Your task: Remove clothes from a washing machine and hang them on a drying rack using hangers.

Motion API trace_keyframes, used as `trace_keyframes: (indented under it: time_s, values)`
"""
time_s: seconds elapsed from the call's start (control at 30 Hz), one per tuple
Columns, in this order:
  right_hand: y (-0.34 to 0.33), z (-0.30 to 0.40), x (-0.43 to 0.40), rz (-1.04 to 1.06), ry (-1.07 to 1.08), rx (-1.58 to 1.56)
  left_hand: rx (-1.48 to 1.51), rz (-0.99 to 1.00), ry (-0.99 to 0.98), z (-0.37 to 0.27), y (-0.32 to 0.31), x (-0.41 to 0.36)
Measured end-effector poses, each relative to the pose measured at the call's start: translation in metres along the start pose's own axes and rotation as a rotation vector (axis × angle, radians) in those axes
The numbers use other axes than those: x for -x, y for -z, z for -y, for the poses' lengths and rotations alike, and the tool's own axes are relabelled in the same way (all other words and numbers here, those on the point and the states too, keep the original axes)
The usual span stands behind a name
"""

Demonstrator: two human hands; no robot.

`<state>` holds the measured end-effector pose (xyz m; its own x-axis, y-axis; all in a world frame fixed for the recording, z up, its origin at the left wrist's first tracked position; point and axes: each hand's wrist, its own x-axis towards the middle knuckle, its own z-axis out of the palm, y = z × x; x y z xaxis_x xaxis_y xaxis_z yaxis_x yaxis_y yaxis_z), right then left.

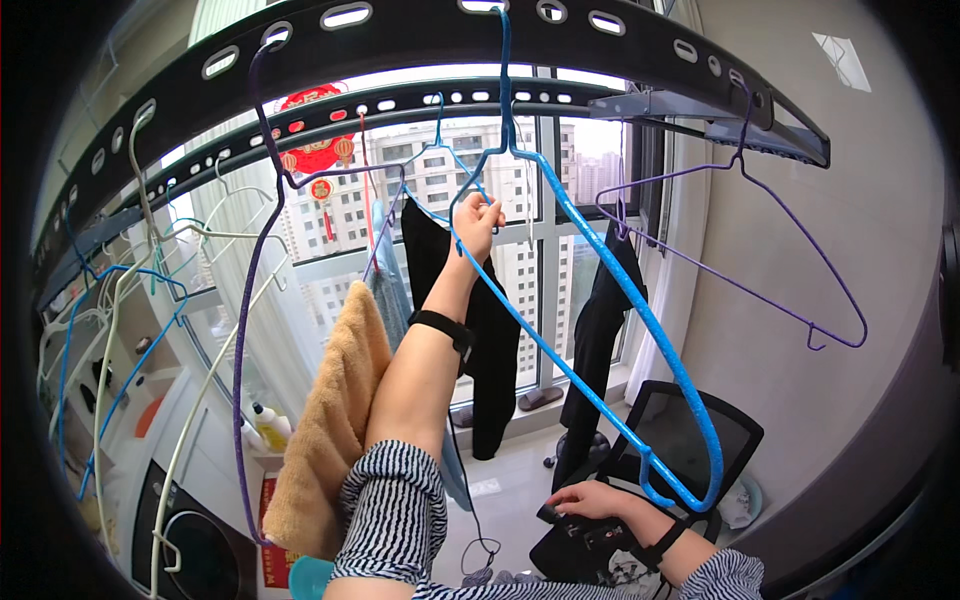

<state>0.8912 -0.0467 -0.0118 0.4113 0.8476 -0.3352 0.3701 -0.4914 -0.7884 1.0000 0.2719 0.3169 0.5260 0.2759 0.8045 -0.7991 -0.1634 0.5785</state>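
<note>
My left hand (480,219) is raised among the hangers, its fingers curled near the lower part of a blue wire hanger (441,142) on the rear rail; whether it grips the hanger or the black garment (491,352) just below is unclear. A larger blue hanger (600,247) hangs closer, from the front rail. Beside my left forearm, a tan towel (330,420) hangs at an angle. Low on the right, my right hand (589,499) is bent over a small black object (551,514) above the black chair; its hold cannot be made out.
A black perforated drying rack (420,46) spans the top, with purple (795,307) and white hangers (217,360). Black trousers (600,352) hang before the window. A mesh office chair (686,427) stands right, a washing machine (199,551) lower left, a teal basin (311,577) at the bottom.
</note>
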Motion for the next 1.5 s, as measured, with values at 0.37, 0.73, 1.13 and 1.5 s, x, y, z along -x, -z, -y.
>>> trace_keyframes:
  time_s: [0.37, 0.73, 1.13, 1.5]
  values:
    - [-0.018, -0.081, -0.006, 0.027, -0.089, 0.046, 0.054, 0.112, -0.037, 0.011, 0.03, 0.009]
    - [-0.03, -0.092, 0.013, 0.051, -0.183, -0.191, 0.522, 0.005, 0.26, -0.006, 0.039, 0.0]
    - [-0.028, -0.102, 0.008, 0.092, -0.246, -0.139, 0.284, 0.236, 0.279, -0.004, 0.053, -0.023]
    - [-0.035, -0.062, -0.009, 0.068, -0.237, -0.162, 0.175, 0.274, 0.272, 0.011, 0.081, -0.024]
